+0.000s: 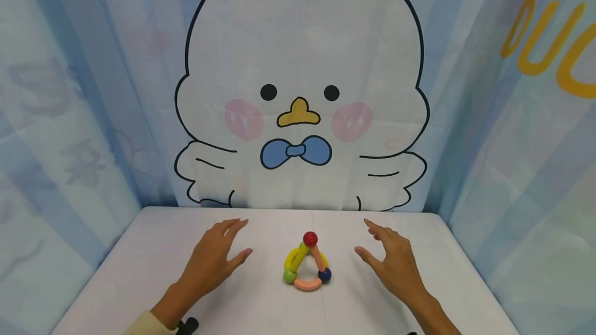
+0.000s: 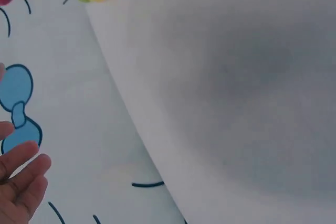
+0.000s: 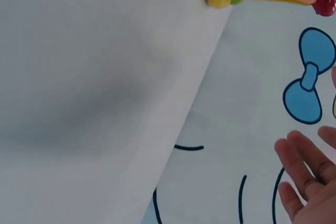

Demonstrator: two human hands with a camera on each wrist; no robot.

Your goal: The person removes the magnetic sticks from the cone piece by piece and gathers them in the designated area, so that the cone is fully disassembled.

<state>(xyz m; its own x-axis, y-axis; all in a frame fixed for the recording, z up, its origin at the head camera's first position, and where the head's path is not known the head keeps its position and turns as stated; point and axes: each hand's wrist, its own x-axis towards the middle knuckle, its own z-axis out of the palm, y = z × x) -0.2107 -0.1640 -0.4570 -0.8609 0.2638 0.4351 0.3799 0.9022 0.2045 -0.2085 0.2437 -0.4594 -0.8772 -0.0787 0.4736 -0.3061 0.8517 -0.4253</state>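
A small pyramid built of toy balls and rods [image 1: 298,258] stands on the white table, with a red ball [image 1: 310,239] at its top. Its lower corners show a green ball [image 1: 289,276] and a dark blue ball [image 1: 324,275]; a curved salmon rod [image 1: 308,285] joins them, and yellow rods rise behind. To its left, my left hand [image 1: 211,257] hovers with spread fingers, touching nothing. My right hand [image 1: 393,262] is held likewise on the other side, apart from the toy. Both wrist views show part of the pyramid at the top edge and loosely extended fingers.
The white table [image 1: 261,314] ends at a back edge against a hanging cloth [image 1: 298,45] printed with a chick in a blue bow tie. Blue and white striped curtains [image 1: 70,118] close in both sides.
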